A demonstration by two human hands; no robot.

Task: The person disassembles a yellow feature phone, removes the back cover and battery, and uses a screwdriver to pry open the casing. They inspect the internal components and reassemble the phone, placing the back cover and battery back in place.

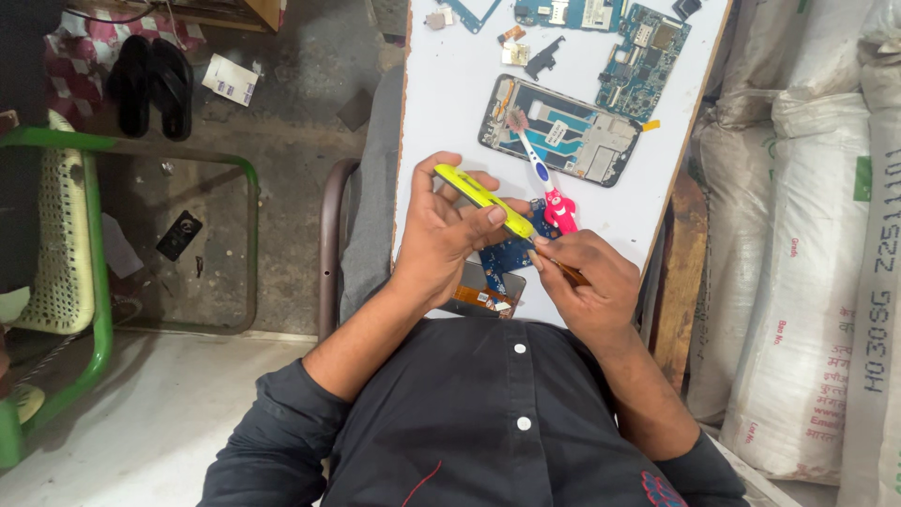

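My left hand grips a flat yellow-green phone case, held tilted above the white board. My right hand pinches a thin brown-handled tool whose tip meets the case's lower end. Under my hands lie a blue circuit board and a dark part with an orange flex strip. Just beyond, a toothbrush with a white, blue and pink handle rests across an opened phone frame.
More blue circuit boards and small parts lie at the board's far end. White woven sacks stand stacked at the right. A green-framed chair, black sandals and scraps are on the floor at the left.
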